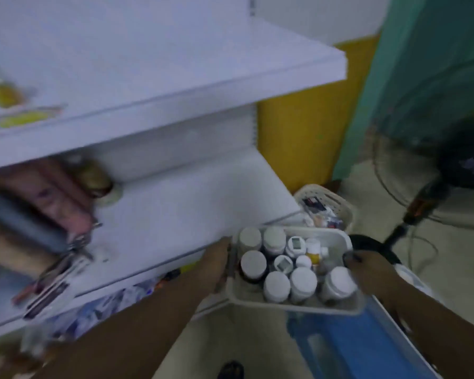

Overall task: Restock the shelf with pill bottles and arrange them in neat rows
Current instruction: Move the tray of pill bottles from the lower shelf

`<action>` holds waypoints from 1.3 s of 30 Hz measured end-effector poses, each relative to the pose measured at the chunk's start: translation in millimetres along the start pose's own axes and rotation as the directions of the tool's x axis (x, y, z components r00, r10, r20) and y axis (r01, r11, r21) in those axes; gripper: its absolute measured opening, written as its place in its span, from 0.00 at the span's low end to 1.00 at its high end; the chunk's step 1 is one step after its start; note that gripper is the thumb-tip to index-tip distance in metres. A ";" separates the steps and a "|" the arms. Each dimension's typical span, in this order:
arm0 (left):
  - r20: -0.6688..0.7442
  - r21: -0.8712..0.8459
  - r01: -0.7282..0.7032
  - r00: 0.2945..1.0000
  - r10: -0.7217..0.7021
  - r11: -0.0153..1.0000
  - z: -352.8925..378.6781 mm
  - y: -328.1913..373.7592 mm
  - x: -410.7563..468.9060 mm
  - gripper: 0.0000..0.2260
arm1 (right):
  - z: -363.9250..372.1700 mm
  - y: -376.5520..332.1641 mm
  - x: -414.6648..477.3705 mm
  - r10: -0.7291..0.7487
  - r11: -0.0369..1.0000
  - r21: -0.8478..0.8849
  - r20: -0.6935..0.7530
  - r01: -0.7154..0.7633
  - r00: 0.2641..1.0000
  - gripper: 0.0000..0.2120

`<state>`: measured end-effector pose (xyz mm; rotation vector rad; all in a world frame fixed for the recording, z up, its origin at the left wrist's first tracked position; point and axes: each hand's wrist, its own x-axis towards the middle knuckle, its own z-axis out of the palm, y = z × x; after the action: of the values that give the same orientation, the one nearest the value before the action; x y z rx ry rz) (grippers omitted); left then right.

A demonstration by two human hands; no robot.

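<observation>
A white plastic basket [340, 239] full of several pill bottles [303, 280] with white caps hangs in the air beside the right end of the white shelf [192, 212]. My left hand [219, 266] grips the basket's left rim and my right hand [367, 266] grips its right rim. On the middle shelf board, far left, another person's hand [58, 195] rests on an amber bottle [96, 176]. The whole frame is blurred.
An upper shelf board [175, 67] overhangs the middle one. A second woven basket [326, 203] with small items sits on the floor behind. A standing fan [422, 203] and green curtain [422, 77] are at right. A blue crate [353, 346] lies below the basket.
</observation>
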<state>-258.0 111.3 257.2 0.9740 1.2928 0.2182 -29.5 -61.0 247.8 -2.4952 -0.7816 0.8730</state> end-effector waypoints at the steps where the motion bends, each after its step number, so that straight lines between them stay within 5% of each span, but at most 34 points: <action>1: -0.030 -0.027 -0.031 0.999 0.030 0.999 -22.1 6.5 -11.3 0.16 | -0.7 -23.7 6.2 -0.045 0.999 0.023 -0.005 0.045 0.999 0.16; 7: -0.285 -0.228 -0.127 0.957 0.059 0.965 -146.0 12.3 -28.0 0.18 | 55.4 -163.2 20.2 -0.318 0.946 -0.037 0.102 0.323 0.943 0.19; 15: -0.350 -0.325 -0.111 0.937 -0.010 0.939 -256.5 28.1 3.4 0.19 | 128.8 -275.6 44.0 -0.240 0.968 0.119 0.170 0.222 0.956 0.17; 28: -0.266 -0.150 -0.059 0.964 0.017 0.987 -313.6 41.0 67.8 0.14 | 178.0 -310.7 70.0 -0.190 0.975 0.138 0.116 0.174 0.975 0.26; 33: -0.272 0.150 0.007 0.962 0.034 0.989 -324.0 60.1 76.0 0.16 | 171.0 -298.2 70.2 -0.272 0.962 0.019 0.168 0.273 0.947 0.27; 35: -0.287 0.482 -0.032 0.938 0.192 0.876 -321.4 72.1 79.6 0.20 | 161.7 -288.9 65.9 -0.360 0.914 -0.125 0.187 0.385 0.914 0.31; 39: 0.040 0.947 -0.230 0.780 0.625 0.227 -278.8 100.0 73.2 0.32 | 128.4 -266.3 54.8 -0.587 0.570 -0.576 0.213 0.586 0.781 0.34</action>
<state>-442.0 352.7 288.4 2.4577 1.4186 0.0661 -178.3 199.6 265.8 -2.4034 -2.0358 0.3835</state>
